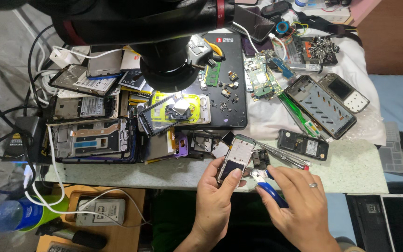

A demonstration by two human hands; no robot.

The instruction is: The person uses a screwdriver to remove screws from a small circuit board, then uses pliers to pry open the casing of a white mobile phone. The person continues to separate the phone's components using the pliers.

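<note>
Small silver handset (pixel 235 158) at front table edge, pinched in left hand (pixel 215 198).
Thumb on lower face, fingers curled behind, wrist rising from below. Right hand (pixel 299 205) palm-down just beside, closed round blue-handled cutters (pixel 266 184), tips nr handset's lower corner. Dark phone (pixel 303 145) behind, stripped phones (pixel 92 140) far left.

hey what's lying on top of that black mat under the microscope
On the black mat: a yellow-framed phone, a green circuit strip, small loose parts. The microscope head hides the mat's upper left.
</note>
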